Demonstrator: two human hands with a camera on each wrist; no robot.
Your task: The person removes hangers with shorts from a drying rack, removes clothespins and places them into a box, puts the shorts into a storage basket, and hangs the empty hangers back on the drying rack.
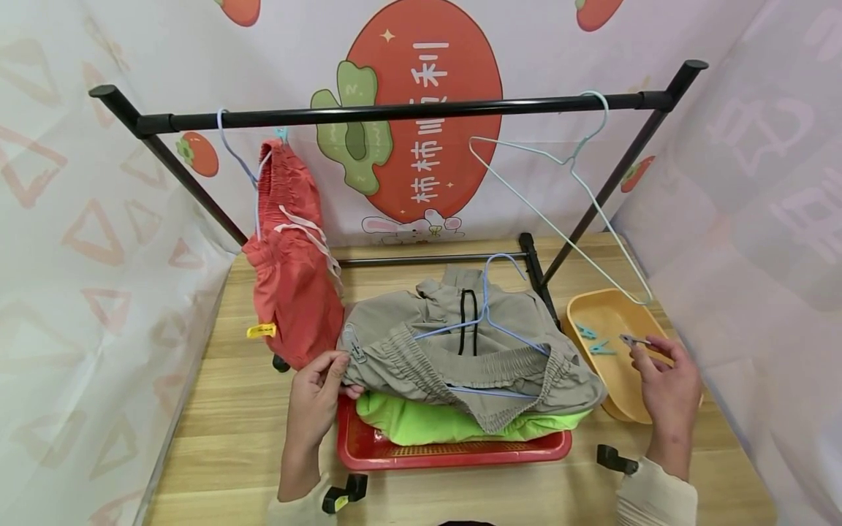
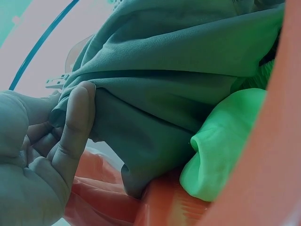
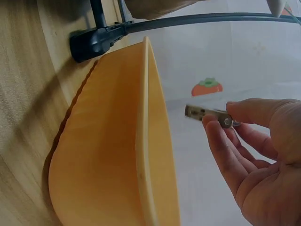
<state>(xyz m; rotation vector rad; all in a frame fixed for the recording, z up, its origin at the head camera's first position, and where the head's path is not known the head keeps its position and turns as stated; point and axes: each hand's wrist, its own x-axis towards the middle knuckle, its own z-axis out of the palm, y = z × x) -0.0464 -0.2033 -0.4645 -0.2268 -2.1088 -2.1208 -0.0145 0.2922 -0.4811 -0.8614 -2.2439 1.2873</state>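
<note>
Grey shorts with a black drawstring lie over a red basket, a blue hanger running through their elastic waist. My left hand pinches the shorts' left edge between thumb and fingers; the left wrist view shows the fabric folded at the fingertips. Just above that grip sits a pale clothespin on the cloth. Over the yellow tray, my right hand pinches a greyish clothespin. Bright green fabric shows beneath the shorts, inside the basket.
A black rack bar spans the back, with red shorts hanging at left and a pale green hanger at right. Several teal clothespins lie in the yellow tray. The rack's feet stand on the wooden table.
</note>
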